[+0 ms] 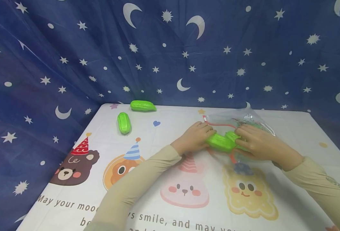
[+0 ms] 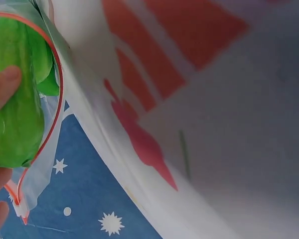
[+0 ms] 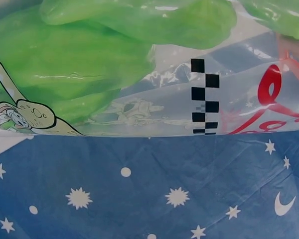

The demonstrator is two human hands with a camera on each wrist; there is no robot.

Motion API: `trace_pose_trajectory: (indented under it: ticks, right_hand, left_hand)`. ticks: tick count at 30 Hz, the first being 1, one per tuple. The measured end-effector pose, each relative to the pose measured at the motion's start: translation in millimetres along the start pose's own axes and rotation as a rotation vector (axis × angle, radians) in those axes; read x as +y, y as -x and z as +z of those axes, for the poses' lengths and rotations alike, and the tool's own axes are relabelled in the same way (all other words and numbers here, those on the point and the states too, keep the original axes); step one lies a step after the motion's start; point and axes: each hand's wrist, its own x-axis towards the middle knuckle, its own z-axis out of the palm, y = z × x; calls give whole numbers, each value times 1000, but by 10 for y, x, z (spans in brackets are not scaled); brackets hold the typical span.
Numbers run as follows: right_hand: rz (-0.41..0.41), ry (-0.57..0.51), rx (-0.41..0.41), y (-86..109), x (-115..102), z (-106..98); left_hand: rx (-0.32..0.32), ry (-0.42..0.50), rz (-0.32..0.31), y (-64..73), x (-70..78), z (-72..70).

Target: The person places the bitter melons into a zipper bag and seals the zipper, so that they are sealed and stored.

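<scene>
My left hand [image 1: 195,136] grips a bright green toy cucumber [image 1: 219,142] at the mouth of a clear zip bag [image 1: 222,119] with a red zip line. In the left wrist view, a thumb lies across the cucumber [image 2: 15,124], and the red zip edge [image 2: 60,89] curves around it. Holding the bag's near right part is my right hand [image 1: 258,142], its fingers curled over the film. Through the printed film in the right wrist view, several more green toy cucumbers [image 3: 74,64] show inside. The right hand's fingers are out of that view.
Two more green toy cucumbers lie at the table's back left, one crosswise [image 1: 142,106] and one lengthwise [image 1: 124,123]. A white cloth with cartoon prints [image 1: 184,189] covers the table. Behind and to the left hangs a dark blue curtain [image 1: 147,57] with stars and moons.
</scene>
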Motion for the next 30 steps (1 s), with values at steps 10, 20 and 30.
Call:
trace_pose_trajectory:
  ticks: [10, 20, 30]
  right_hand:
    - [6, 2, -2, 16, -9, -9]
    - [-8, -7, 19, 9, 3, 4]
    - [-19, 6, 43, -14, 3, -1]
  left_hand:
    - [15, -10, 13, -85, 50, 8]
    - [37, -14, -64, -81, 39, 10]
    - [137, -68, -76, -44, 24, 5]
